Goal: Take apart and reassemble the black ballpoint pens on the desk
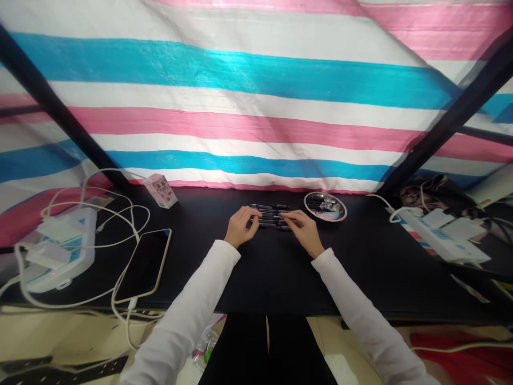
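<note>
In the middle of the frame, our left hand and right hand pinch at the pens; we can't tell how many. If we bump them, they could roll apart, because they look round. They're thin, dark and shiny, side by side.

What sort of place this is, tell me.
Probably a makeshift desk nook, perhaps indoors: a black table backed by a striped sheet, with a power strip at the left.
</note>
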Available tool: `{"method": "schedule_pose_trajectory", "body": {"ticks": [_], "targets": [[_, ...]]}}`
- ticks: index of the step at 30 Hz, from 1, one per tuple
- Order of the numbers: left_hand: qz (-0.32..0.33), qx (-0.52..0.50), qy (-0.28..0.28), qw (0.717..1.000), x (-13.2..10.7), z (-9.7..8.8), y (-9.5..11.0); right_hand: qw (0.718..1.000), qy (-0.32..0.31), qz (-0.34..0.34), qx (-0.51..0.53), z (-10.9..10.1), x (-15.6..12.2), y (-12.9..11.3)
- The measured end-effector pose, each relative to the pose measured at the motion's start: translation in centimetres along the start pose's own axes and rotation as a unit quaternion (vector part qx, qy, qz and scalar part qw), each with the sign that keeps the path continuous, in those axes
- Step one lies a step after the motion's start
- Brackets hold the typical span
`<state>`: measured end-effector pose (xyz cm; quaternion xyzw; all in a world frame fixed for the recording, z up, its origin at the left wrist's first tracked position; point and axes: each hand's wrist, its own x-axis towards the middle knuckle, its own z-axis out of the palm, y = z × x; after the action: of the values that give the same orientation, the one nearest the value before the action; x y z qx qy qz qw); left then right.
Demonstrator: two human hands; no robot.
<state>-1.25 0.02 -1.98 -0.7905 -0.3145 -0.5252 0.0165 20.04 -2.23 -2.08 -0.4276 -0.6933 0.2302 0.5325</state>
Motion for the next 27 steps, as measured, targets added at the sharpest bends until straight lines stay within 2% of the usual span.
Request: {"method": "schedule_pose_trajectory", "body": {"ticks": [9, 13, 27], "targets": [[0.026, -0.012, 0.012, 1.000, 0.04, 0.06, -0.25, 1.000, -0.002, -0.003, -0.002, 0.11, -0.05, -0.09], [0.017, -0.008, 0.016, 1.000, 0.08, -0.04, -0.33, 1.000, 0.002, 0.001, 0.004, 0.05, 0.01, -0.04], [0.034, 0.003, -0.009, 0.999, 0.19, -0.11, -0.17, 0.999, -0.028, -0.017, -0.021, 0.06, -0.13, -0.71]]}}
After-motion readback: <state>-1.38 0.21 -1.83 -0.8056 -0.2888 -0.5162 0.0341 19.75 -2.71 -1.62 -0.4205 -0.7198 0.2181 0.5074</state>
